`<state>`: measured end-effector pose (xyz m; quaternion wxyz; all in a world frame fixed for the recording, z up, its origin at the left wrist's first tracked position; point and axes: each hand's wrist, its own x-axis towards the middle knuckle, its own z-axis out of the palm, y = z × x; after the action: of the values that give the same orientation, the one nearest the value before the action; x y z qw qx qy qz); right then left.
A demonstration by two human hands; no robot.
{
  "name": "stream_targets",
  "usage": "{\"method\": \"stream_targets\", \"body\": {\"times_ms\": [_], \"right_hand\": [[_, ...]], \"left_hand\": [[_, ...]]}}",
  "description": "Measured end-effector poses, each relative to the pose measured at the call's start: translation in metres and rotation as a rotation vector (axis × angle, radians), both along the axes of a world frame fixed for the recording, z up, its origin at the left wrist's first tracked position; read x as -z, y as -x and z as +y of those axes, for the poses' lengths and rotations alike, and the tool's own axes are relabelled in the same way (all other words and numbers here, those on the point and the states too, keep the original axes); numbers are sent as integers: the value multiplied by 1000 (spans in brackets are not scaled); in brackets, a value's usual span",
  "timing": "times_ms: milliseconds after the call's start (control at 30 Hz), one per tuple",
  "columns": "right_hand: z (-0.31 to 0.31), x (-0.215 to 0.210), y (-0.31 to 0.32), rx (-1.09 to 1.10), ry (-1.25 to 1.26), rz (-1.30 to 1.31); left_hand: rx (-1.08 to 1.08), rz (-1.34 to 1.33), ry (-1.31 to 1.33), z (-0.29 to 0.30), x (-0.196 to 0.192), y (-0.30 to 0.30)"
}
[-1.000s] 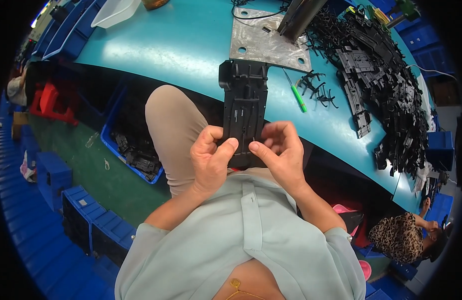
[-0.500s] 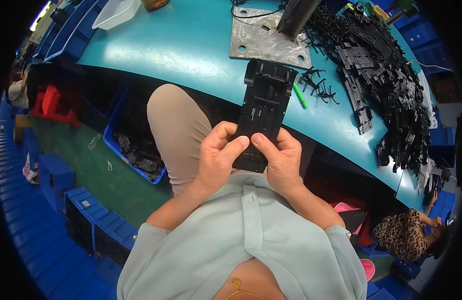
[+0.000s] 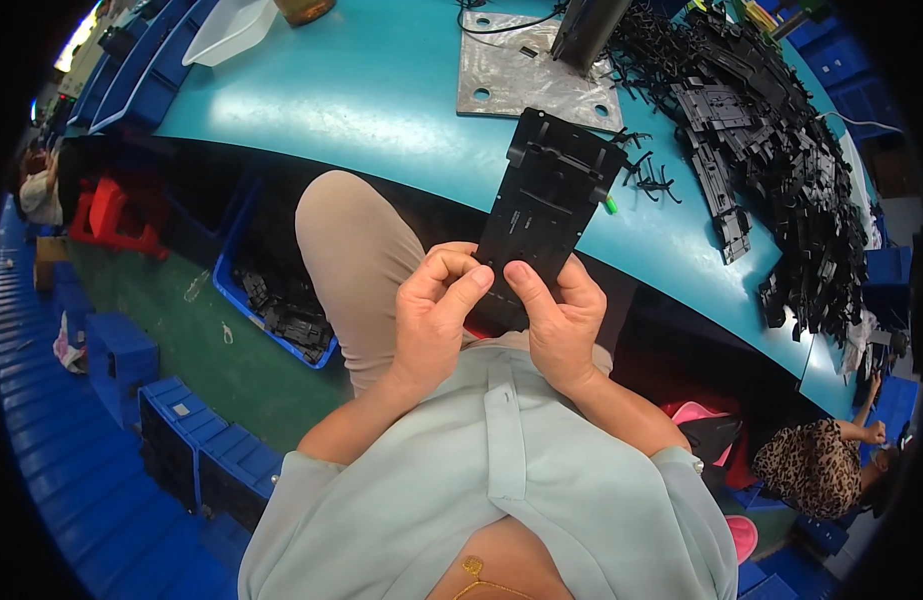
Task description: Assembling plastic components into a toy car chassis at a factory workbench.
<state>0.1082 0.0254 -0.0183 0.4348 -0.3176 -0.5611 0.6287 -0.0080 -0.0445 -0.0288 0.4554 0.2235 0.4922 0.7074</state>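
Fingers of the left hand [image 3: 428, 315] and right hand [image 3: 565, 325] pinch only the nearer half of the black panel [image 3: 547, 196], which juts out beyond them, so a slackened thumb could let its far end dip against the surface [image 3: 381, 125] ahead.

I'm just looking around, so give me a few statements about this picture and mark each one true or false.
1. The left hand and right hand hold the same black molded plastic part. True.
2. The metal plate on the teal tabletop is round. False: the metal plate has straight edges and corners.
3. A pile of black plastic parts lies toward the right of the tabletop. True.
4. The white plastic tray is in the person's right hand. False: the white plastic tray sits at the far left of the tabletop.
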Motion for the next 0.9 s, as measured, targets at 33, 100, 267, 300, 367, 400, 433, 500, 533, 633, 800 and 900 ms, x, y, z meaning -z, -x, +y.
{"method": "stream_targets", "body": {"times_ms": [33,100,267,300,367,400,433,500,533,633,800,900], "right_hand": [[-1,1,0,0,13,-4],[-2,2,0,-1,29,-7],[-3,10,-2,4,-16,-83],[-3,10,-2,6,-14,-82],[-6,9,3,63,41,-35],[-6,8,4,61,44,-33],[-7,7,4,63,54,-36],[-6,8,2,68,64,-40],[-5,11,0,38,30,-50],[-2,15,-5,-1,45,-62],[2,-4,-2,-35,280,132],[5,-7,-4,-57,313,146]], "left_hand": [[13,-95,-3,1,1,0],[26,-188,-3,1,-1,-2],[-52,-218,12,1,-4,-11],[-50,-217,14,2,-4,-12],[-90,-187,37,2,-5,-13],[-92,-184,39,1,-5,-13],[-92,-163,53,1,-3,-13],[-91,-142,66,2,-2,-11],[-81,-78,91,2,-2,-10],[-76,-21,88,8,-9,-7],[-230,627,-18,16,-7,0],[-306,1189,-205,20,-6,8]]}}
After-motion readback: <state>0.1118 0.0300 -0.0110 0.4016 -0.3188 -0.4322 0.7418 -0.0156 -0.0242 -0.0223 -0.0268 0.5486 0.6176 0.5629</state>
